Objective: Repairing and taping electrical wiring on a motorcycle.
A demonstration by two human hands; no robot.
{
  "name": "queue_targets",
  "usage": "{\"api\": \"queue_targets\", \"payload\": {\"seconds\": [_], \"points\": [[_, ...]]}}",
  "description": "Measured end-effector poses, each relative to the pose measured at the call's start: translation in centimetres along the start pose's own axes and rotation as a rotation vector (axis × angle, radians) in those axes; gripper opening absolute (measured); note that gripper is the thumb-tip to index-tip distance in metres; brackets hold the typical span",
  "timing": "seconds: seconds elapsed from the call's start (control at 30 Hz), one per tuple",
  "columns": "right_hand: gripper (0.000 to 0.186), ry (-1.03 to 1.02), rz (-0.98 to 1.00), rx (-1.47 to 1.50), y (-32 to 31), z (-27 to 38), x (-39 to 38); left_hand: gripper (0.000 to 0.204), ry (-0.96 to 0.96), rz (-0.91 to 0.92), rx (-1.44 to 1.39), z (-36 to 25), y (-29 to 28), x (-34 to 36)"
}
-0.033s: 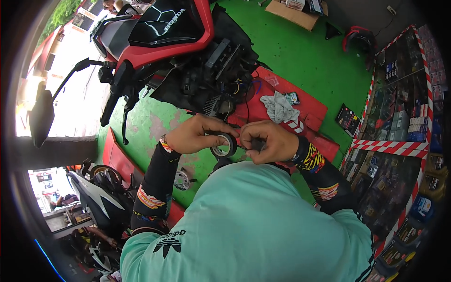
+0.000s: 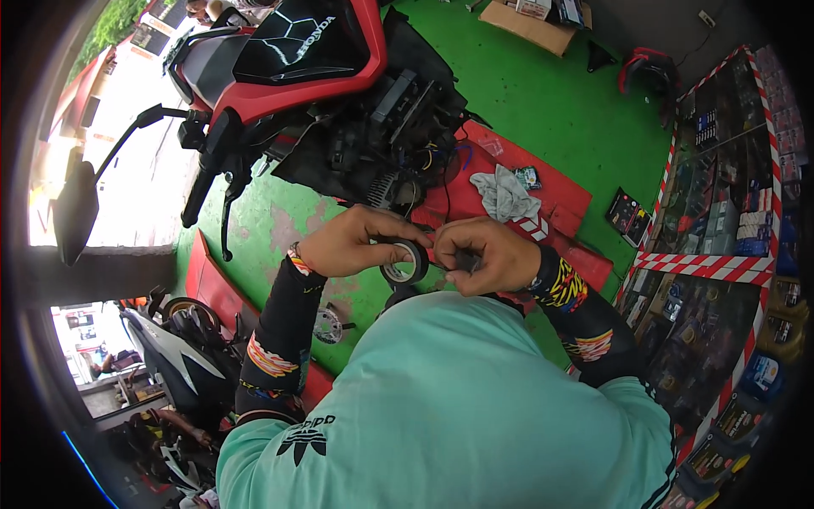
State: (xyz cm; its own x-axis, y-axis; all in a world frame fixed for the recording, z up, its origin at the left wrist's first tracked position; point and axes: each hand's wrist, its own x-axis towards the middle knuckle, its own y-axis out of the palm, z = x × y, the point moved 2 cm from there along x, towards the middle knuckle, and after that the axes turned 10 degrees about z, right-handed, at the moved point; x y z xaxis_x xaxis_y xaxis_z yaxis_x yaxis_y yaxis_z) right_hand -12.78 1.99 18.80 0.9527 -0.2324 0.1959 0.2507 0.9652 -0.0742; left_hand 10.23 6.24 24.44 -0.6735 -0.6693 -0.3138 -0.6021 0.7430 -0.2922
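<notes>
My left hand [image 2: 349, 242] is closed on a roll of black tape [image 2: 415, 265], its thumb inside the ring and its fingers along the upper edge. Right beside it, my right hand [image 2: 490, 257] is curled, with thumb and fingertips pressed together. Something dark shows inside that curl, too hidden to name. The two hands nearly meet at their fingertips. Just beyond them is the stripped front of a red and black motorcycle [image 2: 309, 85], with bare wires and dark parts exposed. A thin black cable [image 2: 447, 182] hangs from it toward my hands.
A grey rag [image 2: 506, 193] lies on the red platform [image 2: 555, 182] under the motorcycle. A metal disc [image 2: 329, 324] rests on the green floor [image 2: 509, 93] near my left forearm. Glass display cases [image 2: 708, 263] edged in red and white tape stand right. A cardboard box [image 2: 530, 32] sits far back.
</notes>
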Motion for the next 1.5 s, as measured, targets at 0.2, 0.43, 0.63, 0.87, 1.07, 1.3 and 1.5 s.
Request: {"api": "queue_targets", "payload": {"seconds": [0.2, 0.43, 0.63, 0.87, 1.07, 1.3, 1.5], "points": [[0.016, -0.003, 0.085, 0.326, 0.1, -0.4, -1.1, 0.030, 0.018, 0.063, -0.015, -0.6, 0.0, -0.3], [0.020, 0.055, 0.128, 0.542, -0.1, -0.9, -2.3, 0.032, 0.056, 0.087, -0.081, -0.6, 0.4, -0.9], [0.016, 0.039, -0.028, 0.424, -1.5, -1.4, -2.3, 0.035, -0.086, 0.070, -0.141, -0.5, 0.5, -2.3], [0.013, 0.045, -0.156, 0.281, -1.4, -2.7, -1.5, 0.037, -0.161, -0.104, -0.053, -0.5, 1.6, -3.3], [0.029, -0.014, -0.649, 0.677, 1.0, -5.8, -0.6, 0.046, 0.021, -0.593, 0.480, -0.9, 3.1, -2.7], [0.044, 0.240, -0.362, 0.687, 3.5, -5.2, 2.2, 0.062, 0.048, -0.752, 0.622, -1.3, 4.1, -2.7], [0.032, 0.246, -0.201, 0.914, 3.6, -5.0, 3.4, 0.063, 0.087, -0.710, 0.745, -1.9, 3.4, -4.1]]}}
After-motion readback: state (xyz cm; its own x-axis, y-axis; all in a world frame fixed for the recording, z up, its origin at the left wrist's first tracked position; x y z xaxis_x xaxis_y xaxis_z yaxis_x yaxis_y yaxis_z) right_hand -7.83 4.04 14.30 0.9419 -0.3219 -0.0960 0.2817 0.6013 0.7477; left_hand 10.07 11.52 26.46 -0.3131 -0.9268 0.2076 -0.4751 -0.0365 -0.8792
